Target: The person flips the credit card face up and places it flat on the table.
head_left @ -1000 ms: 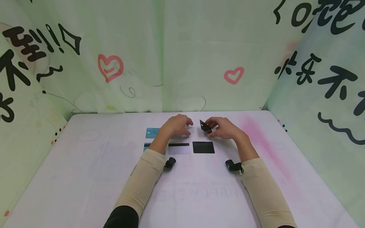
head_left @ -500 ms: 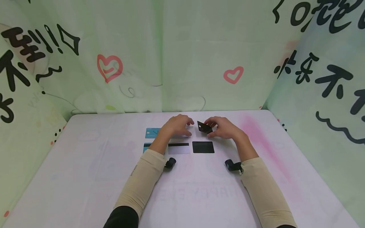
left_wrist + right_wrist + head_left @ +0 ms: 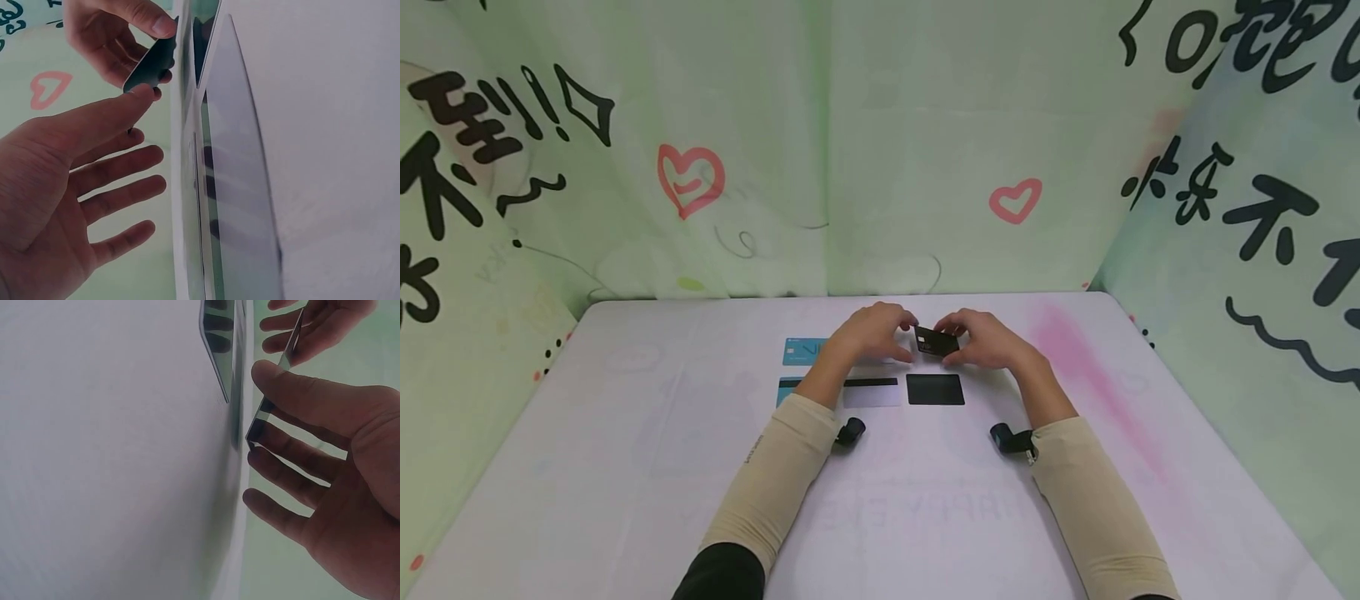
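My right hand (image 3: 988, 340) pinches a black bank card (image 3: 936, 342) between thumb and fingers, tilted up above the table with its chip side showing. At the card's left end is my left hand (image 3: 874, 332). In the left wrist view, the left thumb (image 3: 142, 94) lies over the card's near corner, with the index finger behind it. The right wrist view has the card edge-on, reaching from the right fingers (image 3: 269, 434) to the left hand. Just in front of both hands, a second black card (image 3: 936, 389) lies flat.
Left of the flat black card lies a white card (image 3: 871, 393) with a dark stripe. A blue card (image 3: 801, 351) lies behind a striped blue card (image 3: 786, 392), which my left forearm partly covers. A pale card under the left hand is mostly hidden. Green curtains (image 3: 880, 208) surround the table (image 3: 910, 500).
The black card has shifted left in my right hand and turned more of its face to the head view. My left hand has moved slightly right, to the card's left end.
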A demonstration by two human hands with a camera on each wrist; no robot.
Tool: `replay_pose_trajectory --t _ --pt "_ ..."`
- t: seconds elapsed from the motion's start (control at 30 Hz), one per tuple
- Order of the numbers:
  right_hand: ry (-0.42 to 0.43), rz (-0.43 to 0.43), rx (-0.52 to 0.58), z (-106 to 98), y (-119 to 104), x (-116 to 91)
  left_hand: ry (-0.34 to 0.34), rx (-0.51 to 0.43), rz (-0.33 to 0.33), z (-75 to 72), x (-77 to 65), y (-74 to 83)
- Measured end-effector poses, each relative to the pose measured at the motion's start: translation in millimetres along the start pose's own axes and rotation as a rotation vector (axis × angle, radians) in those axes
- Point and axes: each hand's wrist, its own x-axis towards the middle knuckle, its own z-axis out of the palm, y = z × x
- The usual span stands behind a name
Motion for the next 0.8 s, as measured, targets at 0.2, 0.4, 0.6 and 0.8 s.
replay_pose_trajectory --t 0.2,0.4,0.6,0.8 --pt "0.001 -0.014 -0.007 1.5 -0.7 -0.1 0.005 -0.023 0.024 -0.7 -0.3 3.4" --pt "0.005 -0.004 -0.006 2.1 -1.7 -1.1 0.017 -0.015 0.026 -0.6 -0.1 5.0" --pt "0.001 0.002 -0.012 2.1 -3.0 -0.4 0.019 -0.008 0.017 -0.6 0.0 5.1" --pt "-0.003 0.005 -0.020 1.9 -4.0 0.3 0.020 -0.005 0.016 1.2 0.4 3.1"
